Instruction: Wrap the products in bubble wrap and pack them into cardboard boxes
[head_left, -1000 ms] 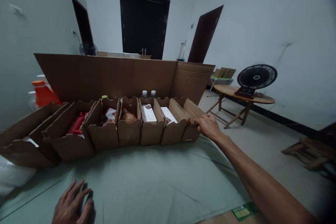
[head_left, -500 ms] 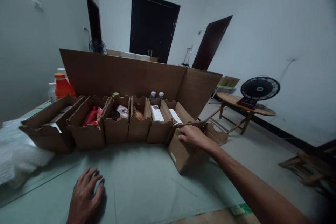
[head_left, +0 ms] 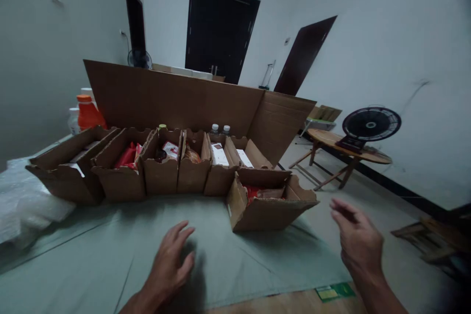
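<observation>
A small open cardboard box (head_left: 265,213) with red packets inside sits turned sideways on the green-covered table (head_left: 110,245), in front of the right end of a row of similar boxes (head_left: 162,176). My right hand (head_left: 358,240) hovers to the right of that box, fingers apart, holding nothing. My left hand (head_left: 171,260) reaches over the table toward the box's left side, fingers spread and empty. The row's boxes hold red packets, white cartons and snacks.
A tall cardboard sheet (head_left: 176,100) stands behind the row. An orange bottle (head_left: 86,113) and white plastic wrap (head_left: 22,206) are at the left. A round wooden table with a black fan (head_left: 370,125) stands on the floor to the right.
The rightmost box has been pulled out of the row and turned sideways on the table. My right hand has let go of it and drawn back. My left hand has moved right toward it.
</observation>
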The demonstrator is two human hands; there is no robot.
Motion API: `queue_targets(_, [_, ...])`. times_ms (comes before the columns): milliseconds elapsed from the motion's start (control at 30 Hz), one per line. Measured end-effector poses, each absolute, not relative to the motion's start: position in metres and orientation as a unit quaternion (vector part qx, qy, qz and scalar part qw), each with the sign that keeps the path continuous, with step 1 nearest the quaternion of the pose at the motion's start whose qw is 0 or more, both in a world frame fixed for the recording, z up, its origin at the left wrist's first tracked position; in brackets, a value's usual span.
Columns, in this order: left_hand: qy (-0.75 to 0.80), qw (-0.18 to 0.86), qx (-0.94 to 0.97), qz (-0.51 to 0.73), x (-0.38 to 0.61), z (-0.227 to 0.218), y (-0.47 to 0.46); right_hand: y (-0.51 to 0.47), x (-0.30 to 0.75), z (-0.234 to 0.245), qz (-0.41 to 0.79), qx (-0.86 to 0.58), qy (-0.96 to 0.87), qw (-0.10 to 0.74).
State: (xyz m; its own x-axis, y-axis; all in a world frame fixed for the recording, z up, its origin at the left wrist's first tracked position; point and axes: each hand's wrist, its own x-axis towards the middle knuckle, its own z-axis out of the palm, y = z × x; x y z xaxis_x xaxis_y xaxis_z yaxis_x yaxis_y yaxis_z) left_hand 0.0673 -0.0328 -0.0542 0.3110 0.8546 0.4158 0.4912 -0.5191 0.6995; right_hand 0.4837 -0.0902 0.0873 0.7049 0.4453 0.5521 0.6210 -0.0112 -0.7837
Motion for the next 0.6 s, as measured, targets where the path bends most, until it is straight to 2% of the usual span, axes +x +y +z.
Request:
queue_targets(67, [0.39, 0.317, 0.783, 0.367, 0.116, -0.036, -0.027, -0.092, 0.498, 0.051, 0.077, -0.715, -0.378, 0.583])
queue_targets(133, [0.37, 0.368, 0.775, 0.357, 0.159, -0.024, -0.016, -0.085, 0.502, 0.022, 0.168, -0.7, -0.415, 0.556])
queue_targets(333, [0.371, 0.413, 0.732, 0.394, 0.214, -0.027, 0.001, -0.067, 0.485, -0.015, 0.163, -0.692, -0.437, 0.551])
queue_targets(600, [0.444, 0.381, 0.661, 0.47, 0.164, -0.03, -0.003, -0.064, 0.417, -0.024, 0.217, -0.648, -0.48, 0.551])
